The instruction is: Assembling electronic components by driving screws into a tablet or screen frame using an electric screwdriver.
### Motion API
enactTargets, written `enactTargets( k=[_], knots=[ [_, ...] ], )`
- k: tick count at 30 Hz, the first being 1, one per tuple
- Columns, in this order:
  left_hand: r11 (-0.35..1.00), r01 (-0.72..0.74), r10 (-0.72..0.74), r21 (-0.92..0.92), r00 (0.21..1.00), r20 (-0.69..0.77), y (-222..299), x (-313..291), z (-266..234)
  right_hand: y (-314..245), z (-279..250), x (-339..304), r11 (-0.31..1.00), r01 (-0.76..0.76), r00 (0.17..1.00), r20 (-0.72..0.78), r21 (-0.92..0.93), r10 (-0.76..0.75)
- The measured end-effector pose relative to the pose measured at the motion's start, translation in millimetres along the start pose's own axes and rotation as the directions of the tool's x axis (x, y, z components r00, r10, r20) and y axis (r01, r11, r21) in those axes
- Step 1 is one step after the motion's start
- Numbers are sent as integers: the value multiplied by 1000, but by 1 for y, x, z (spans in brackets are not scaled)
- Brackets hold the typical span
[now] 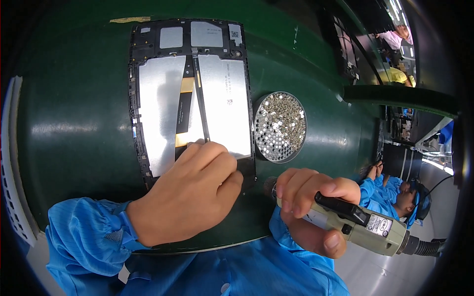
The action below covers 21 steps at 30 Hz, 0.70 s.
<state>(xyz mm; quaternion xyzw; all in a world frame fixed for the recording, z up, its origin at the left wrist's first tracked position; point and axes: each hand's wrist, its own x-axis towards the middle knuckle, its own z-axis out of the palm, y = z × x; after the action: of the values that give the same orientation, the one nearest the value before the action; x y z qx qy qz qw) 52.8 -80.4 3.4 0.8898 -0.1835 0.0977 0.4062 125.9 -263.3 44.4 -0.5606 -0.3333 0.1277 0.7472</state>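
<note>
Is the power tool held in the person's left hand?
No, the right hand grips the power tool, while the left hand is over the black frame.

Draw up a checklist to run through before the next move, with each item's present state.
1. Power driver held: ok, in the right hand.
2. Left hand at the black-framed panel: ok, over its lower part.
3. Anything pinched in the left hand: cannot tell, the hand hides it.
4. Dish of small metal parts nearby: ok, just right of the panel.
5. Driver bit fitted: cannot tell, no bit is discernible.
</note>
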Motion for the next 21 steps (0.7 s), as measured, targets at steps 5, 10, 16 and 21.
enactTargets(
  k=[5,10,16,21],
  knots=[
    [1000,6,-6,-4,1000,-4,-1,-1,-3,1,2,0,1000,4,1000,3,3,-4],
    [994,-3,6,-108,1000,28,-6,4,-6,1,0,0,1000,20,1000,-6,-5,-20],
    [992,-84,85,99,996,-11,-2,-5,2,1,2,-2,1000,19,1000,-2,-3,-19],
    [961,-184,167,205,981,100,5,-8,-6,0,2,-2,1000,21,1000,-9,-3,-21]
  ],
)
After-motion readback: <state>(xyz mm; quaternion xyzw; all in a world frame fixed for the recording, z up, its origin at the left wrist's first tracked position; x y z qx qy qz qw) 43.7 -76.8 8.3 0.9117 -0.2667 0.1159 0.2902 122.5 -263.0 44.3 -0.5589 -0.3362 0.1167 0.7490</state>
